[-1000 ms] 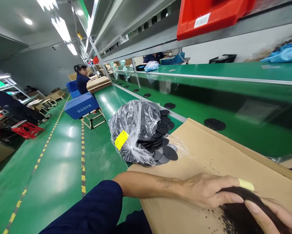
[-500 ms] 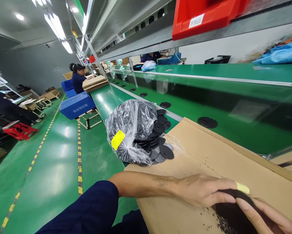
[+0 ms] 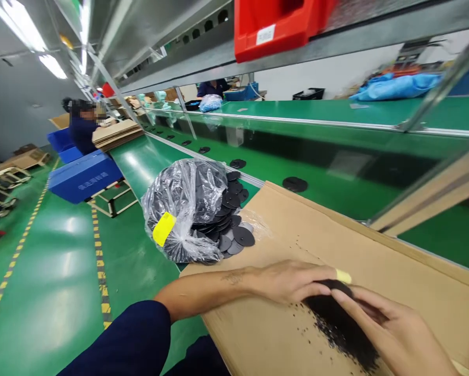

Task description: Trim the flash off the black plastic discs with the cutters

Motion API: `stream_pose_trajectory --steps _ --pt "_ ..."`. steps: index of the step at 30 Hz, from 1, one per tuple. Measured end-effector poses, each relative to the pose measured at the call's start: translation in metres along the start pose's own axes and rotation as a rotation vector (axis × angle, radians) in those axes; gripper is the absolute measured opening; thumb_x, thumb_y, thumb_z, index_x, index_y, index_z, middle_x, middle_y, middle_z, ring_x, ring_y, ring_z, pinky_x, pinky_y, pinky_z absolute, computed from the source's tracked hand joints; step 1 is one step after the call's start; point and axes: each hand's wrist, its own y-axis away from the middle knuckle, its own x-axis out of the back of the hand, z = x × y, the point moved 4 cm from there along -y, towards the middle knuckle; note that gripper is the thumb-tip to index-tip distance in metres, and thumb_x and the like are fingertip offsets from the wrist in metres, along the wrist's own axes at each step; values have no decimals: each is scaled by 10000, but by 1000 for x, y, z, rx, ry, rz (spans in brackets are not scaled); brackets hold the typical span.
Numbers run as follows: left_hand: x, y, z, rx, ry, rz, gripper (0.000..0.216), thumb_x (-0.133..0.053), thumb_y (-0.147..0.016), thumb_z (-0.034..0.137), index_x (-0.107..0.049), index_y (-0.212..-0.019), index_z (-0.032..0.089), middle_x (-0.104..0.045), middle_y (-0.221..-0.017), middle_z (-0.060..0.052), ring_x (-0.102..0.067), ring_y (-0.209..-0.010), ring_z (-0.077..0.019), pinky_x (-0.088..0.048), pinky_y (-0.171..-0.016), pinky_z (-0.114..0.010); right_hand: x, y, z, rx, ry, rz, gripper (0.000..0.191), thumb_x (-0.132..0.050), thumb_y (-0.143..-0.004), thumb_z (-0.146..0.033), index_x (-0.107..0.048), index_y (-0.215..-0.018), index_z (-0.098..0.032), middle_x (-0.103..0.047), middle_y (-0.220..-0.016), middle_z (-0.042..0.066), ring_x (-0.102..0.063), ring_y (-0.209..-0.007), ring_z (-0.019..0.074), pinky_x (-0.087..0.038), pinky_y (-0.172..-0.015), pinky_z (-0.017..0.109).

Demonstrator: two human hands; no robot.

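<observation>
My left hand (image 3: 297, 279), with a yellow cover on one fingertip, is closed on the left side of a black disc (image 3: 334, 286). From the other side my right hand (image 3: 395, 321) grips the same disc, its thumb near the left hand's fingers. The disc is tilted and partly hidden by both hands. Below it, a heap of small black bits (image 3: 348, 339) lies on the cardboard (image 3: 269, 324), with loose crumbs scattered around. Left of the hands, a clear plastic bag (image 3: 183, 203) with a yellow label spills several black discs (image 3: 243, 236) onto the cardboard.
Behind the cardboard runs a green conveyor belt (image 3: 258, 156) carrying small stacks of black discs (image 3: 295, 184). A red bin (image 3: 273, 31) sits on the shelf overhead. Blue crates (image 3: 84, 176) and a co-worker (image 3: 81, 128) are at the far left. A metal post (image 3: 442, 83) rises at right.
The view has swung right, so the scene and both hands appear farther left. Both hands still hold the black disc, and more of the right hand and the heap of bits shows.
</observation>
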Motion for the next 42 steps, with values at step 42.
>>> stream_pose_trajectory --steps 42 --pt "17 26 19 -433 -41 523 376 -659 -947 477 -685 -1163 170 -740 -1035 -82 -701 -944 -157 -601 -805 -304 -6 28 -40 329 -144 127 151 -685 -934 -241 -814 -1006 -270 -809 -1011 31 -775 -916 208 -651 -871 357"
